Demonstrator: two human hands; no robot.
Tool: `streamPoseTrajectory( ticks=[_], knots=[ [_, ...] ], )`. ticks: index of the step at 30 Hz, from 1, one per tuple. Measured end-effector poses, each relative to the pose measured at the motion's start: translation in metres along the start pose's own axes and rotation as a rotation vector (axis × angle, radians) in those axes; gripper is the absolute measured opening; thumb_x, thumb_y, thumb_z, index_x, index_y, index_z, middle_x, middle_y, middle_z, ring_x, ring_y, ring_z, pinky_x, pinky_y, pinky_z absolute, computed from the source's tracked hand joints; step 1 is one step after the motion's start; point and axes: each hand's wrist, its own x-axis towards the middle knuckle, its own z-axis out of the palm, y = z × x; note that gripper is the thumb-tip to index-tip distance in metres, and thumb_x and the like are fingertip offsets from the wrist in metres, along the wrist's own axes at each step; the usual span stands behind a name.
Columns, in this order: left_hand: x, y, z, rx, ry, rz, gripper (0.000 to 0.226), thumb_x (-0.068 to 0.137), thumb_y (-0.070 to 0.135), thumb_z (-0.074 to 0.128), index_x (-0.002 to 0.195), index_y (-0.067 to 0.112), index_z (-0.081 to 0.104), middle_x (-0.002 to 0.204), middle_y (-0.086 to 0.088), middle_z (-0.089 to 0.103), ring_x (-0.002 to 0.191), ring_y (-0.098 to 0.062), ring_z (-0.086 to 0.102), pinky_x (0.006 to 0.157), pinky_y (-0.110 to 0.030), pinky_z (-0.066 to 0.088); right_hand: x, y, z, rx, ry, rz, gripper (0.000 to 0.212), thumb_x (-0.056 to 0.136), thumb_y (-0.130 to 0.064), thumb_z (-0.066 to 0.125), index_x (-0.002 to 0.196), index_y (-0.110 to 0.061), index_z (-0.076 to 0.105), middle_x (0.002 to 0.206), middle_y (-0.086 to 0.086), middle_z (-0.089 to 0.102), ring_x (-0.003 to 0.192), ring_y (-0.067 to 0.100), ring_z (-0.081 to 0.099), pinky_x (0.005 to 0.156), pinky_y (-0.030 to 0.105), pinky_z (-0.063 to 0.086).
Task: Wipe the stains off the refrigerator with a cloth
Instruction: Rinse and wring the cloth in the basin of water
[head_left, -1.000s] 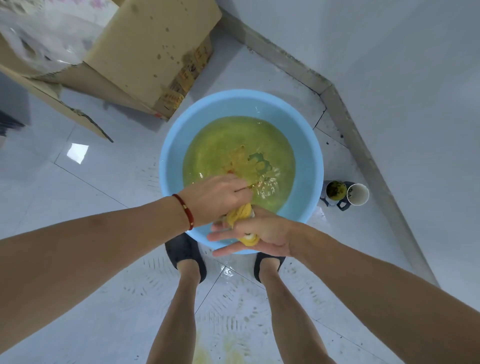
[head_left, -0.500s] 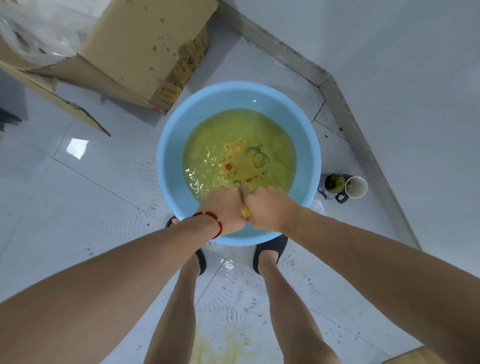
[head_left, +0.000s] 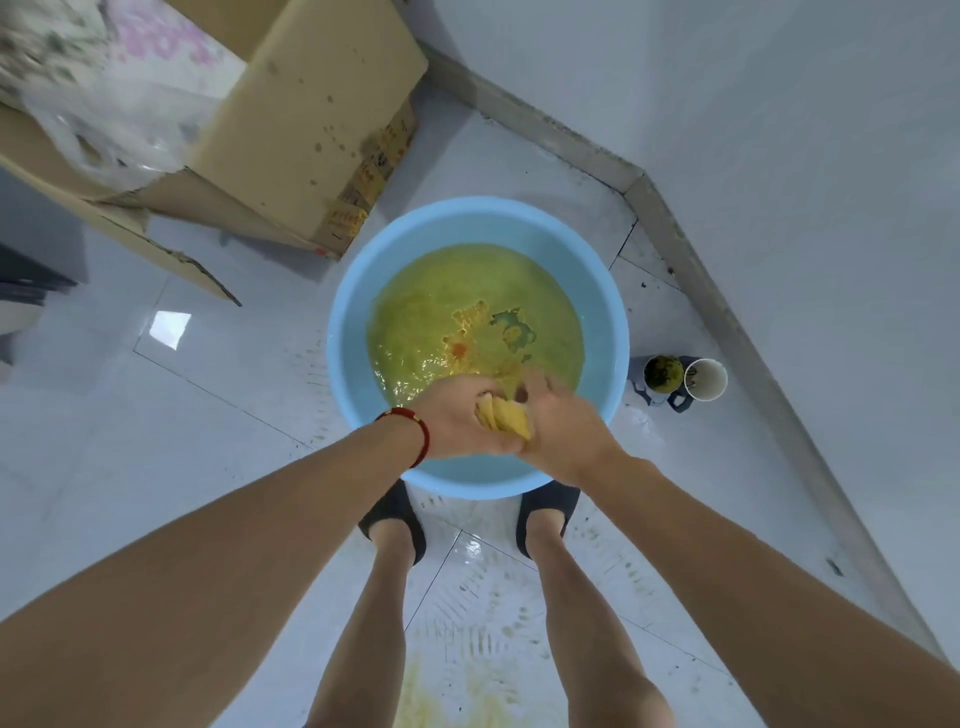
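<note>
Left hand (head_left: 457, 415): fingers curled round a bunched yellow cloth (head_left: 504, 418), gripping it; red cord bracelet (head_left: 415, 434) at the wrist. Right hand (head_left: 563, 423): fingers closed on the same cloth from the other side, the two hands pressed together. Cloth: held just above the near edge of the water, over the basin.

Basin (head_left: 358, 332): round, light blue plastic, on the floor directly in front of the person's feet. Contents: murky yellow-green water (head_left: 426, 322), orange and green patches near its middle.

Two small cups beside the basin's right: dark cup (head_left: 663, 373) holding green-yellow residue; white cup (head_left: 705, 379), contents cannot be told.

Cardboard box (head_left: 311, 114): behind the basin, spotted, open flaps, clear plastic inside.

Tiled floor (head_left: 208, 395): white, yellowish smears between the feet.
</note>
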Motion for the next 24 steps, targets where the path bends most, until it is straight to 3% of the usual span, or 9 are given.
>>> streamPoseTrajectory(
  ticks=[2, 5, 7, 9, 12, 15, 18, 20, 24],
  knots=[
    [-0.015, -0.002, -0.013, -0.21, 0.002, 0.027, 0.051, 0.062, 0.048, 0.089, 0.104, 0.022, 0.074, 0.099, 0.0, 0.075, 0.091, -0.019, 0.073, 0.082, -0.034, 0.062, -0.019, 0.0, -0.007, 0.289, -0.016, 0.055, 0.055, 0.079, -0.03, 0.088, 0.12, -0.014, 0.055, 0.111, 0.002, 0.06, 0.09, 0.021, 0.059, 0.071, 0.03, 0.046],
    [-0.041, 0.004, -0.026, -0.329, 0.077, 0.078, 0.045, 0.072, 0.026, 0.092, 0.114, 0.031, 0.075, 0.114, 0.005, 0.074, 0.109, -0.016, 0.07, 0.097, -0.038, 0.057, -0.049, -0.011, -0.024, 0.733, -0.045, 0.123, 0.045, 0.08, -0.042, 0.089, 0.114, -0.024, 0.065, 0.093, -0.012, 0.067, 0.079, 0.003, 0.063, 0.067, 0.022, 0.051],
    [-0.057, 0.012, -0.031, -0.443, 0.094, 0.117, 0.047, 0.079, 0.008, 0.085, 0.121, 0.026, 0.073, 0.12, -0.002, 0.073, 0.11, -0.019, 0.07, 0.093, -0.03, 0.058, -0.066, -0.016, -0.034, 1.024, -0.028, 0.144, 0.04, 0.086, -0.049, 0.08, 0.116, -0.024, 0.071, 0.098, -0.007, 0.074, 0.09, 0.009, 0.071, 0.075, 0.024, 0.059],
    [-0.07, 0.019, -0.031, -0.545, 0.114, 0.157, 0.054, 0.085, -0.006, 0.075, 0.131, 0.02, 0.068, 0.124, -0.008, 0.071, 0.109, -0.019, 0.07, 0.089, -0.024, 0.057, -0.078, -0.021, -0.037, 1.241, -0.021, 0.157, 0.047, 0.09, -0.054, 0.066, 0.124, -0.021, 0.071, 0.111, -0.001, 0.077, 0.103, 0.018, 0.074, 0.083, 0.028, 0.059],
    [-0.081, 0.033, -0.034, -0.678, 0.214, 0.176, 0.068, 0.086, -0.022, 0.061, 0.137, 0.022, 0.062, 0.114, -0.006, 0.073, 0.1, -0.015, 0.069, 0.084, -0.026, 0.058, -0.09, -0.033, -0.035, 1.491, -0.025, 0.193, 0.042, 0.102, -0.04, 0.056, 0.132, -0.013, 0.067, 0.123, 0.01, 0.075, 0.113, 0.03, 0.072, 0.092, 0.035, 0.057],
    [-0.089, 0.044, -0.039, -0.839, 0.213, 0.181, 0.073, 0.078, -0.036, 0.048, 0.127, 0.017, 0.06, 0.109, -0.016, 0.073, 0.097, -0.022, 0.07, 0.077, -0.029, 0.058, -0.099, -0.046, -0.041, 1.384, 0.051, 0.165, 0.034, 0.1, -0.03, 0.064, 0.133, -0.024, 0.066, 0.128, 0.004, 0.072, 0.121, 0.024, 0.066, 0.101, 0.039, 0.053],
    [-0.104, 0.055, -0.048, -0.774, 0.204, 0.258, 0.055, 0.083, -0.03, 0.052, 0.119, 0.01, 0.06, 0.116, -0.018, 0.07, 0.105, -0.026, 0.066, 0.081, -0.029, 0.056, -0.113, -0.072, -0.055, 1.18, 0.145, -0.075, 0.055, 0.096, -0.031, 0.073, 0.145, -0.04, 0.051, 0.139, -0.017, 0.063, 0.129, 0.003, 0.059, 0.106, 0.027, 0.05],
    [-0.12, 0.063, -0.057, -0.683, 0.192, 0.287, 0.046, 0.087, -0.022, 0.058, 0.121, 0.009, 0.062, 0.118, -0.016, 0.069, 0.106, -0.025, 0.066, 0.088, -0.034, 0.056, -0.122, -0.092, -0.061, 1.055, 0.299, -0.119, 0.056, 0.096, -0.026, 0.076, 0.144, -0.037, 0.049, 0.133, -0.021, 0.064, 0.124, -0.001, 0.06, 0.101, 0.02, 0.051],
    [-0.168, 0.089, -0.082, -0.324, 0.246, 0.393, 0.046, 0.083, -0.006, 0.076, 0.115, 0.026, 0.068, 0.112, 0.005, 0.071, 0.107, -0.015, 0.066, 0.091, -0.031, 0.056, -0.151, -0.121, -0.088, 0.946, 0.569, -0.118, 0.036, 0.089, -0.009, 0.078, 0.118, -0.025, 0.062, 0.116, -0.013, 0.072, 0.113, 0.009, 0.067, 0.099, 0.032, 0.054]
  ],
)
